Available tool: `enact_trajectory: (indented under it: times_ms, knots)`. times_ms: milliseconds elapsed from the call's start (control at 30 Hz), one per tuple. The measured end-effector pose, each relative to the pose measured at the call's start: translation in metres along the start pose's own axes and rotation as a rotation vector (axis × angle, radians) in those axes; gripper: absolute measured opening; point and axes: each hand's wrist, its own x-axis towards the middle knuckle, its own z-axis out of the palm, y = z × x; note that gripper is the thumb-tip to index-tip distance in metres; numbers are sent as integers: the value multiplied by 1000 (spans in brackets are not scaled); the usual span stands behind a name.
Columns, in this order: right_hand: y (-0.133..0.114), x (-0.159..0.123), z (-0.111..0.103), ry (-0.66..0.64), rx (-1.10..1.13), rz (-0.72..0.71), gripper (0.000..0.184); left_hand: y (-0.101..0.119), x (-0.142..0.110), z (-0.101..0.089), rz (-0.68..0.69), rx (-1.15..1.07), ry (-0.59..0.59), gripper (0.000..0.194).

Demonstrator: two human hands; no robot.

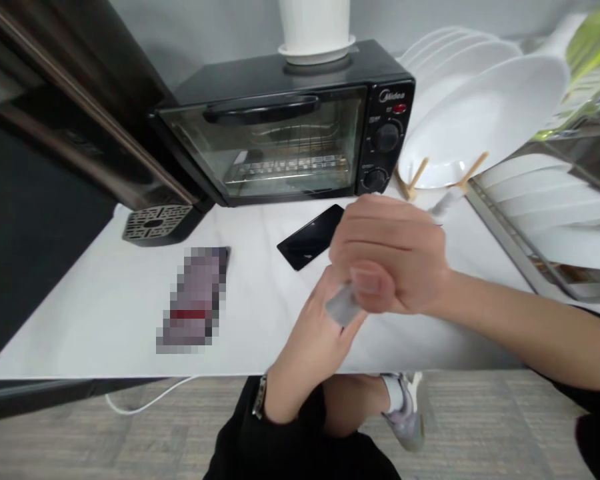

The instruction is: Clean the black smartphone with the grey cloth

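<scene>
Where the hands (pixel 307 343) overlap, the right (pixel 393 243) grips a blunt grey piece (pixel 343 307).

You face a smooth white countertop (pixel 260 327), glossy black slab (pixel 307 241), glass oven door (pixel 290 150), glossy far-right plates (pixel 490 120), wooden pegs (pixel 419 174); your grey piece (pixel 341 308) looks matt.

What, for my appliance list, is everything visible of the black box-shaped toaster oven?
The toaster oven stands upright on the white veined countertop. Its glass door, apparently shut, bears a black bar handle and shows a wire rack inside. The right-hand panel carries "Midea" lettering, a red oval and two round black knobs. A white pot on a white saucer sits on top.
</scene>
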Motion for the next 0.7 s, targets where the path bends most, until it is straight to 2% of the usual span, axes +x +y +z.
enact_trajectory:
  times_ms: [67,133,233,333,433,500,600,700]
  knots:
    - [2,-7,-7,71,48,22,46,-2,2,-3,-2,4,39,60]
    - [-1,-22,-12,80,34,167,39,-7,3,-6,-41,57,63,81]
    - [-15,-59,-16,-136,-86,419,35,-13,2,-8,-109,203,70,88]
    - [-38,-103,-14,-372,-178,578,46,-17,-3,-6,-161,300,107,81]
    - [-59,-135,-8,-454,-292,705,60,-20,-11,-5,-137,279,86,93]
    - [-69,-142,-1,-464,-348,764,66,-24,-16,-6,-91,211,5,103]
    - [-82,-132,18,-459,-394,833,72,-30,-21,-11,-67,124,-65,90]
    - [-93,-111,43,-508,-298,773,68,-37,-22,-16,-35,81,-80,84]
